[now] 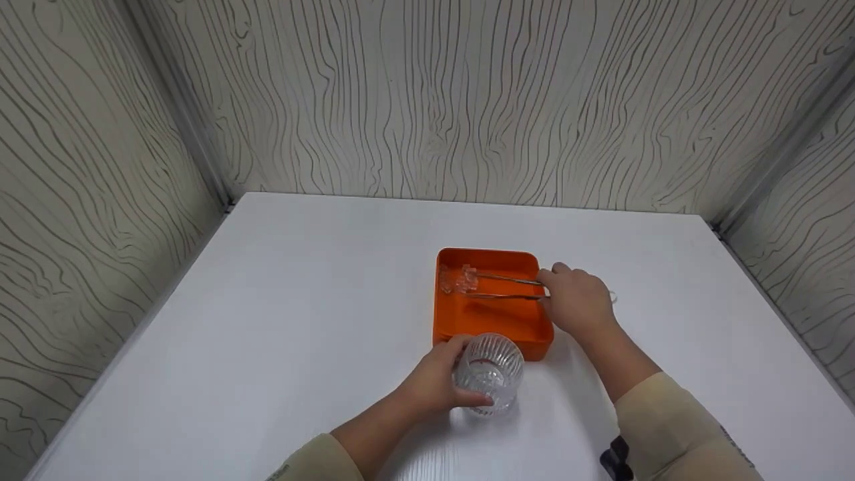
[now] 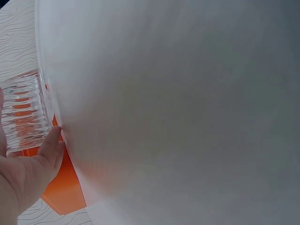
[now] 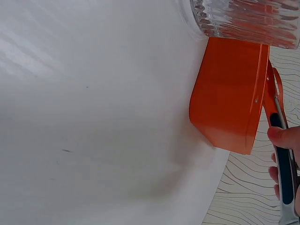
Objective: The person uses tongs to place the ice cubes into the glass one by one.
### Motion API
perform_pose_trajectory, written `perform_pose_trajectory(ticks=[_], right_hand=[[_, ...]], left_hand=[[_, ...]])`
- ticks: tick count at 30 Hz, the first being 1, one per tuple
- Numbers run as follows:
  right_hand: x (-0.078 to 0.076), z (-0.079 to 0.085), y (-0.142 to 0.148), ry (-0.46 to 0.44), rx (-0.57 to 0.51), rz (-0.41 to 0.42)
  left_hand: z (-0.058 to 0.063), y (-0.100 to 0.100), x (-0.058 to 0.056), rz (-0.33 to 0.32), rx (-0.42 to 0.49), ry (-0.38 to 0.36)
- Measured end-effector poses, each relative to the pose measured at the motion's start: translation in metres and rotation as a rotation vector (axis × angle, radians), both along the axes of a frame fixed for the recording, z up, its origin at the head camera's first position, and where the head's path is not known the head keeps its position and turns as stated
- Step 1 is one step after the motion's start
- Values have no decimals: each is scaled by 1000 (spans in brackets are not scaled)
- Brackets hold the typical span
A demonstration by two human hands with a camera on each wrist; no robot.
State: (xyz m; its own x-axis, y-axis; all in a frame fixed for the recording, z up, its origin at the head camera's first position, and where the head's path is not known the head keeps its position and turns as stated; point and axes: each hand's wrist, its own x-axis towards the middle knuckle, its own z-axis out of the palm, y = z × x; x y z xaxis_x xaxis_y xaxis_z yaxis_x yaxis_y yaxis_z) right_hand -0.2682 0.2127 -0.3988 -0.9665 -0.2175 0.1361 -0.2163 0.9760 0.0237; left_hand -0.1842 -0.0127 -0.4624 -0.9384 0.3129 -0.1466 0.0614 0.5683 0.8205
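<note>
Left hand is wrapped round a ribbed drinking glass, with its thumb on the near side. That glass seems to stand upright on the white tabletop, about midway between the left and right edges, next to the front edge of an orange tray. Clear lumps that look like ice cubes sit inside the tray, close to its left edge and toward the back left corner. Metal tongs reach in over the tray's right edge, tips apart at the lumps; I cannot tell if they pinch any. Right hand is clamped on the tongs.

My guess is that lumps go into the glass. Glass and tongs are both in hand, but lumps are left to lift out. I cannot tell if any are in the glass.

Count: one glass, one tray, one pair of tongs, two hands, and several lumps, too bunched to number.
</note>
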Motion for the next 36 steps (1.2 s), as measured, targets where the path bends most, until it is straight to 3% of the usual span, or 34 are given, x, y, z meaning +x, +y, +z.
perform_pose_trajectory(ticks=[9, 24, 36], right_hand=[[-8, -5, -2, -41, 14, -17], [-14, -5, -4, -185, -82, -86], [-17, -5, -8, -205, -49, -59]], left_hand=[[1, -1, 0, -10, 7, -5], [-1, -1, -2, -18, 0, -9], [-3, -3, -2, -54, 3, 67]])
